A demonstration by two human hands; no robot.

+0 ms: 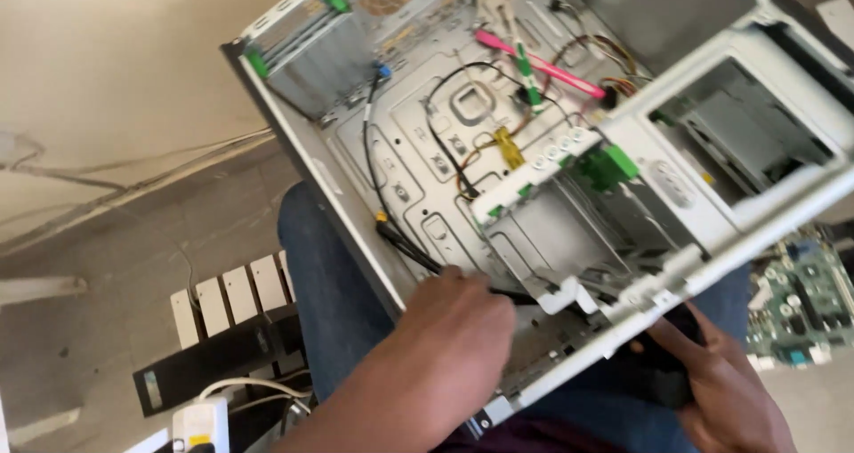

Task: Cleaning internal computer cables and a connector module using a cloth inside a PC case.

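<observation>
Working on: an opened desktop computer case [498, 151], side panel off, resting tilted across the person's lap on blue jeans [329, 284].
Left hand: the left hand [454, 346] reaches into the near edge of the case, knuckles up, its fingers [471, 286] curled down onto a black cable [405, 240] where it meets the metal floor; they look closed around the cable, though the tips are hidden.
Right hand: the right hand [721, 382] is under the near right corner of the case, fingers wrapped on a dark part below the frame, seemingly steadying it; exactly what it grips I cannot tell.
Inside the case: a grey drive cage [311, 53] with green clips at the far left, a pink flat cable [543, 62] farther in, a yellow connector [510, 148] mid-floor, an empty white drive bay [569, 213] with a green latch [609, 164] to the right.
Around: a green circuit board [801, 302] lies on the right beyond the case; a white power strip [200, 422] sits on the floor at the near left.
Step in hand: by my judgement, freeing or routing the black cable at the near edge.
Next move calls for: a firm pinch close to the cable's end and a straight, gentle pull while the other hand keeps the case from sliding.
</observation>
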